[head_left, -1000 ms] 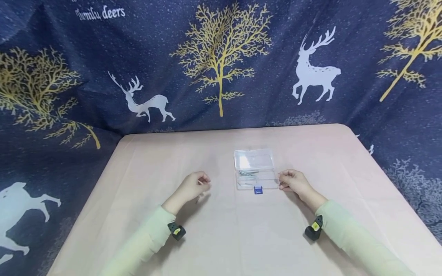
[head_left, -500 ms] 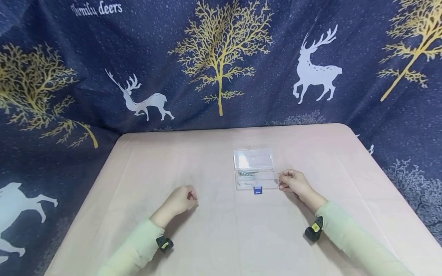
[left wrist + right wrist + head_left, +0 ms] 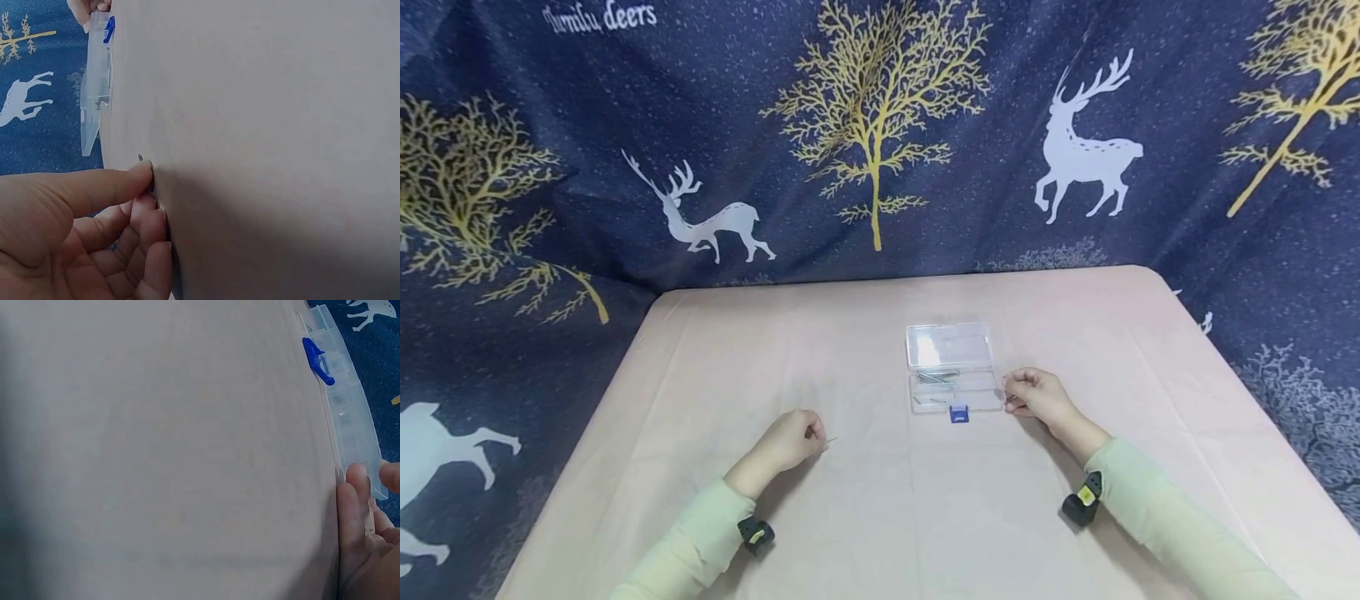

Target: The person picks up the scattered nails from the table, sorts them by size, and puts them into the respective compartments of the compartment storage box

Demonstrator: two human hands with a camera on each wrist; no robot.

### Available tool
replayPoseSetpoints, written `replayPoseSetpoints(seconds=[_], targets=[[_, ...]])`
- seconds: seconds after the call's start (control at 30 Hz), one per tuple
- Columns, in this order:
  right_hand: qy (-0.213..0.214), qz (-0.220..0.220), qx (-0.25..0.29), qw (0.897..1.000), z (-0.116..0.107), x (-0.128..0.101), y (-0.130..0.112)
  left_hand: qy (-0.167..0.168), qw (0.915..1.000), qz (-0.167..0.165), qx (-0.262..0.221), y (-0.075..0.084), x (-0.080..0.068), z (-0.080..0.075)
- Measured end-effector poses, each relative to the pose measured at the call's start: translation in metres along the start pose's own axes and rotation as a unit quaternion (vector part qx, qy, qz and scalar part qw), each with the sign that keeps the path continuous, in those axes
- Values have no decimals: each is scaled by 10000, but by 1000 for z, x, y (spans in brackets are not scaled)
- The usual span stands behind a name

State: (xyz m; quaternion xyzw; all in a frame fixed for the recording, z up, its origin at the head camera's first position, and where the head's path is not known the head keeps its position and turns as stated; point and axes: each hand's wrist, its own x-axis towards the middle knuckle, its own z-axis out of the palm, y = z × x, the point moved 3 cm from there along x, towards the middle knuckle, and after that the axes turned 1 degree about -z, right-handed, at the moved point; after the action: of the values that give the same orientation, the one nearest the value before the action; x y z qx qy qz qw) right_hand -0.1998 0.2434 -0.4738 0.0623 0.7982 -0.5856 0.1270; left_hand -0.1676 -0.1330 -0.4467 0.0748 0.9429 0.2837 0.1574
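My left hand is low over the table, left of the box, and pinches a thin nail between thumb and fingertips. In the left wrist view the tip of the nail pokes out past the thumb; the rest is hidden by the fingers. A clear plastic box with a blue latch lies with its lid raised. Several thin metal nails lie in its left compartments. My right hand holds the box at its right end, thumb and fingers at the corner.
A pale pink cloth covers the table. Behind it hangs a dark blue curtain printed with deer and trees. Each wrist carries a small black camera, the left camera and the right camera.
My left hand has moved down and left, away from the box, and the nail's end now shows beyond its fingertips. The right hand stays at the box.
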Motion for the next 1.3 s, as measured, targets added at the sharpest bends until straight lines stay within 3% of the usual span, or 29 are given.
replayPoseSetpoints(seconds=[0.17,0.57,1.03,1.3], targets=[[4,-44,-66,10000,0,1,0,-66,9998,-75,164,0,0,2],[46,-49,-3,10000,-2,2,3,-257,9963,132,805,6,-3,6],[69,-86,73,9999,-3,0,4,-121,9970,555,527,15,-6,1],[102,-179,14,9998,-2,-1,4,9,9898,1415,-162,21,0,-1]])
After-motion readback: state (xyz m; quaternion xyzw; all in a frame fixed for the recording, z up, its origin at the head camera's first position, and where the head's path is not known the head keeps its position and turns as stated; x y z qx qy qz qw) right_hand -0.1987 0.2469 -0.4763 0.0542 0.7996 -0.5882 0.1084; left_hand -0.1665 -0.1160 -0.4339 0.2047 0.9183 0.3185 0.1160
